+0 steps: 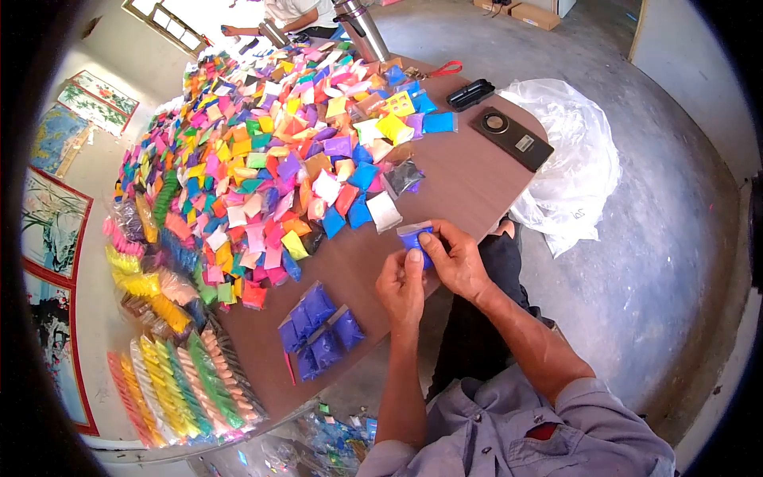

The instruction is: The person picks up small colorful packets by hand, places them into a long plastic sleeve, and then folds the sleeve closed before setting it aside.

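Between my two hands, just over the table's near edge, is a small blue-purple packet with a clear sealed rim. My left hand pinches its lower left side, thumb pointing up. On the right side, my right hand grips it between thumb and fingers. Several joined packets of the same blue-purple lie flat on the table to the left of my hands. Beyond them spreads a large heap of colourful packets. A white packet and a black packet lie nearest to my hands.
A dark phone-like device, a black case and a red strap lie on the brown table. Strips of packets line the left edge. A steel flask stands far back, near another person. Clear plastic sheeting covers floor at right.
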Tool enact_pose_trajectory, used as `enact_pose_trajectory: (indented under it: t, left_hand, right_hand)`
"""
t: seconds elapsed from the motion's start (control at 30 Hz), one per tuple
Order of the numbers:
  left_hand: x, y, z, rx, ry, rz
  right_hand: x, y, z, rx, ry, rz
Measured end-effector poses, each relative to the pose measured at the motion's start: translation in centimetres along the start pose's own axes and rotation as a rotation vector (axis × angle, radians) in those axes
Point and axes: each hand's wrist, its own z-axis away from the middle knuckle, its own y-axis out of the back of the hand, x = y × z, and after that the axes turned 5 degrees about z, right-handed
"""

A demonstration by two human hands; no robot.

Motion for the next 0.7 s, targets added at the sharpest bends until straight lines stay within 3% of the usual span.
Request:
enact_pose_trajectory:
  t: [0.17, 0.3, 0.37, 0.5, 0.7]
  left_hand:
    - [-0.4, -0.5, -0.3, 0.119, -0.041, 0.084]
    - [-1.6, 0.8, -0.3, 0.075, -0.071, 0.089]
    - [-2.2, 1.1, -0.4, 0.055, -0.085, 0.070]
    - [-0.7, 0.5, -0.2, 0.053, -0.027, 0.041]
    - [-0.1, -0.3, -0.4, 0.097, -0.033, 0.126]
  right_hand:
    - [-1.4, 0.3, 0.3, -0.055, -0.026, -0.045]
    - [-1.2, 0.0, 0.4, -0.074, -0.013, -0.089]
    - [-1.6, 0.3, 0.2, -0.062, 0.034, 0.068]
    - [-1.1, 0.2, 0.3, -0.063, -0.034, 0.009]
    - [-0.5, 0.4, 0.2, -0.091, 0.112, 0.053]
